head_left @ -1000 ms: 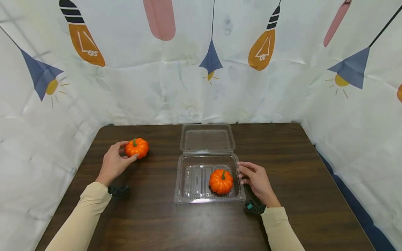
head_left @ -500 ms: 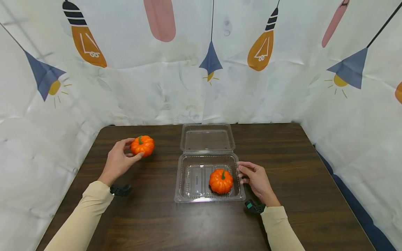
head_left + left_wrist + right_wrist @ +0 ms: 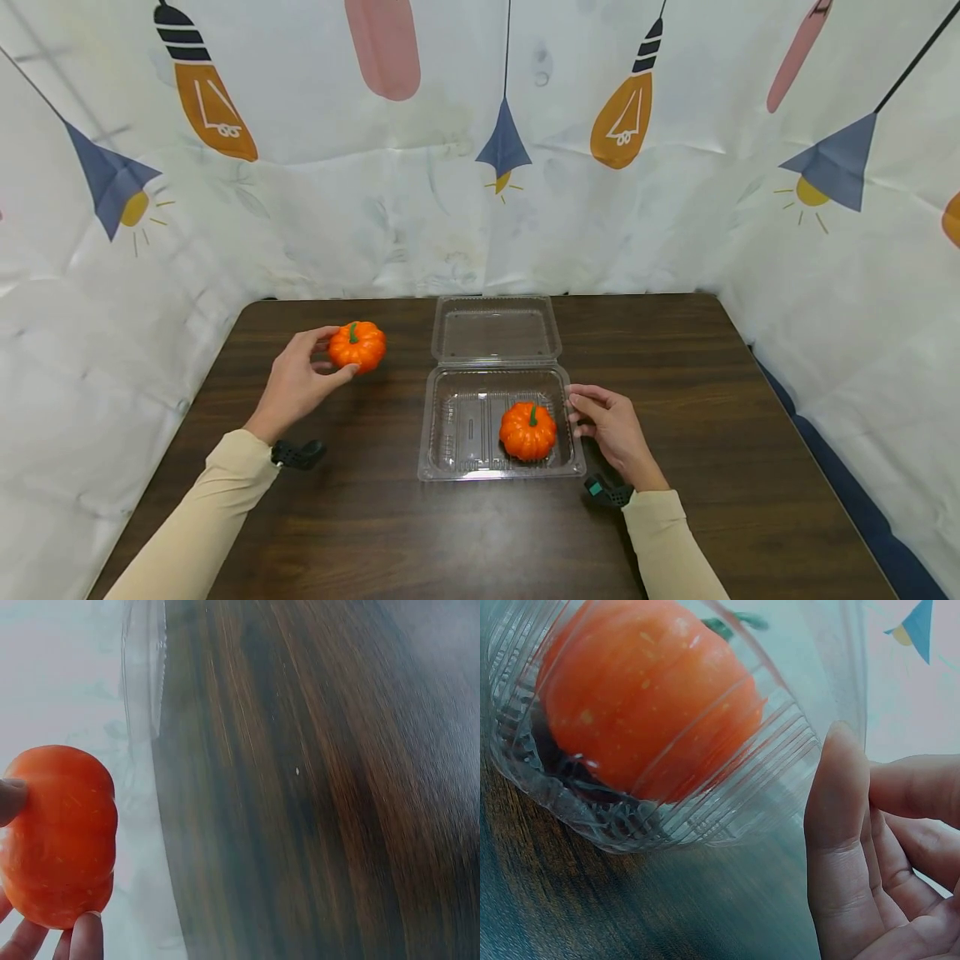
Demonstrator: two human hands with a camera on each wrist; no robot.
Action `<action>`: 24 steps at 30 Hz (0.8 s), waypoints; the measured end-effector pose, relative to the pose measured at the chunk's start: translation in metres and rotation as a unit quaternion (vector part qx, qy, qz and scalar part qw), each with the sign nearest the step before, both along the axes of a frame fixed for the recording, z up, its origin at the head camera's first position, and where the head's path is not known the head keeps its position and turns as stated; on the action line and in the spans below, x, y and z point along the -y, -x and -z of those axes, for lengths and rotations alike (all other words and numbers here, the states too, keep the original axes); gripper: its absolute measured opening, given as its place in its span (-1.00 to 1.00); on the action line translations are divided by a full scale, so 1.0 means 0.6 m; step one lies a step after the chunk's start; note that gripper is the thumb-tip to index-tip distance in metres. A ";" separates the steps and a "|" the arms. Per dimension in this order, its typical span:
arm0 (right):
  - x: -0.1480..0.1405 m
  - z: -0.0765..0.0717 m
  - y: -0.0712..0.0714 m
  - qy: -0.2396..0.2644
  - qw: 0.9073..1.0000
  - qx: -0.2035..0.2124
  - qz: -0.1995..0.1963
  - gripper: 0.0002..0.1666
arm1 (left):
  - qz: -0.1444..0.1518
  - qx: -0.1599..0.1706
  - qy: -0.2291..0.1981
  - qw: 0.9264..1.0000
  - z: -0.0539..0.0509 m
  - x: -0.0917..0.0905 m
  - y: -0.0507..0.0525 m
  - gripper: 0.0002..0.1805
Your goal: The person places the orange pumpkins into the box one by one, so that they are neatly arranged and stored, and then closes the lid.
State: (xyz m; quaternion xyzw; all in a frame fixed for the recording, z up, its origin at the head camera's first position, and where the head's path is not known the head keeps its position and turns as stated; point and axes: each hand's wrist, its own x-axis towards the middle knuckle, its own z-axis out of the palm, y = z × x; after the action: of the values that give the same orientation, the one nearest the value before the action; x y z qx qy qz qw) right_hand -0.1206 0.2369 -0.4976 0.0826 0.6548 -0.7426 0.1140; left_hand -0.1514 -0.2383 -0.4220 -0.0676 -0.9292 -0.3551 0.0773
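Closing in toward 3 o'clock, left hand (image 3: 297,382) has its gripped pumpkin (image 3: 362,347) nearer box (image 3: 467,429), right hand (image 3: 615,429) pinching rim (image 3: 577,460).

Clear shiny plastic container (image 3: 461,425), glossy pumpkins (image 3: 528,431), wood-grained tabletop (image 3: 375,533)
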 end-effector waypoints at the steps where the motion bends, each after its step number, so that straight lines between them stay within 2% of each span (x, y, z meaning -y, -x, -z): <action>1: 0.000 0.000 0.000 0.000 1.000 0.000 0.000 -0.56 | 0.003 -0.002 -0.002 1.000 -0.001 -0.003 -0.001 -0.26; 18: 0.000 0.002 0.000 -0.001 1.000 -0.006 -0.009 -0.52 | 0.033 -0.013 -0.008 0.999 -0.012 -0.040 -0.011 -0.25; 24: -0.001 -0.001 0.000 -0.002 1.000 -0.004 -0.006 -0.57 | 0.049 -0.018 -0.020 0.998 -0.021 -0.058 -0.018 -0.27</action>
State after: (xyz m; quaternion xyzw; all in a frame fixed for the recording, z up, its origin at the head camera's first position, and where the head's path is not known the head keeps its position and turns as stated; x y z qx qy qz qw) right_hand -0.1203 0.2373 -0.4971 0.0754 0.6573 -0.7408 0.1158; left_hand -0.1406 -0.2037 -0.4095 -0.1176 -0.9160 -0.3757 0.0776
